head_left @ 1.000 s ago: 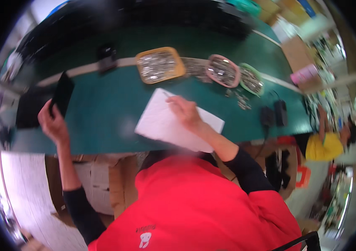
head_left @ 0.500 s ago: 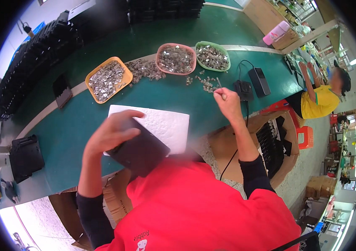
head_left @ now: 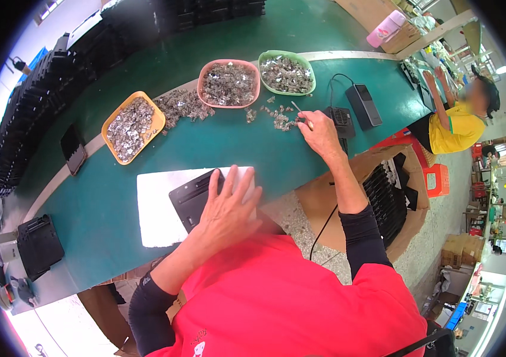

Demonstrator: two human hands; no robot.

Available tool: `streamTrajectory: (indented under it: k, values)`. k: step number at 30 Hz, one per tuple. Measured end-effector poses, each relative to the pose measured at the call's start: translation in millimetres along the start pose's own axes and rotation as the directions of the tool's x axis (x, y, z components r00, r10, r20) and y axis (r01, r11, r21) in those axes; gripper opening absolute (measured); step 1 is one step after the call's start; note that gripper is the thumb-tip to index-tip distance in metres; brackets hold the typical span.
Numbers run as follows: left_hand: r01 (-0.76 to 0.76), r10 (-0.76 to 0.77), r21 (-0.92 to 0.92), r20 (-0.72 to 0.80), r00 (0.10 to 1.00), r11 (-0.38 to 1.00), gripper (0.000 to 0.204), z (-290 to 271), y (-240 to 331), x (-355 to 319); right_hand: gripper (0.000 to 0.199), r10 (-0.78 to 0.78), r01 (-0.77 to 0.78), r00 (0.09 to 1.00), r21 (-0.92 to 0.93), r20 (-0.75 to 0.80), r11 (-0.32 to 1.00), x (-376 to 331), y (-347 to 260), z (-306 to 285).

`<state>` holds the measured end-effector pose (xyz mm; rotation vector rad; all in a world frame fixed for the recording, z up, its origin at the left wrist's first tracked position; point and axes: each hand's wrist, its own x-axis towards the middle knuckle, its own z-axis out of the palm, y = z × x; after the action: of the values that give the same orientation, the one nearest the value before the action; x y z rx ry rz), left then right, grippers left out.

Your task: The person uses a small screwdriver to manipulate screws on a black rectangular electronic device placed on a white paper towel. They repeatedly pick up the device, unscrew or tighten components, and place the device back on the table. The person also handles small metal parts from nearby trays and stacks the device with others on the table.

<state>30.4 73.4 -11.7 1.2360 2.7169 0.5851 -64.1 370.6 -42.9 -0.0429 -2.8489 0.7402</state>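
Left fingers (head_left: pixel 228 185) partly hide black panel (head_left: pixel 190 199); black stack (head_left: pixel 208 12) cropped

A bright red top (head_left: pixel 300 291) covers the torso and shoulders, with a small white figure (head_left: pixel 198 348) and dark lettering (head_left: pixel 196 334) printed near its lower edge. Its short red sleeve (head_left: pixel 391 288) meets snug black undersleeves (head_left: pixel 361 238) that stop on the forearms, the left one bearing a tiny pale mark (head_left: pixel 146 278); the left hand (head_left: pixel 229 205) and right hand (head_left: pixel 323 135) are gloveless.

Yellow tray (head_left: pixel 159 122), one; pink tray (head_left: pixel 257 87), one; green tray (head_left: pixel 289 93), one; total, three. Left hand (head_left: pixel 229 207), one; right hand (head_left: pixel 322 134), one; total, two. White slab (head_left: pixel 156 205), one. Black panel (head_left: pixel 190 199) on slab, one. Slim tool (head_left: pixel 296 107), one.
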Motion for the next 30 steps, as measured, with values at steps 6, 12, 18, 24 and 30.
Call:
streamTrajectory:
  k: [6,12,18,24,30]
  values:
    - [0.179,-0.168,0.101,-0.112,0.979,0.979,0.072,-1,-25,7,0.017,-0.035,0.031,0.999,-0.096,-0.04,0.995,9,3,8]
    - [0.279,-0.227,0.143,-0.301,0.926,0.95,0.061,-2,-24,23,0.014,-0.215,0.223,0.916,-0.013,-0.339,0.975,9,14,19]
    - [0.089,-0.348,-0.511,-0.437,0.83,0.855,0.026,-9,-5,35,0.016,0.218,-0.325,0.942,0.858,0.256,0.398,-25,-55,4]
    - [0.166,-0.577,-0.79,-0.27,0.771,0.59,0.019,-4,-5,36,0.016,0.053,-0.315,0.946,0.875,0.318,0.368,-72,-119,18]
    - [0.127,-0.572,-0.872,-0.195,0.797,0.473,0.012,-1,-19,10,0.017,-0.146,0.016,0.987,0.859,0.068,0.513,-85,-117,48]
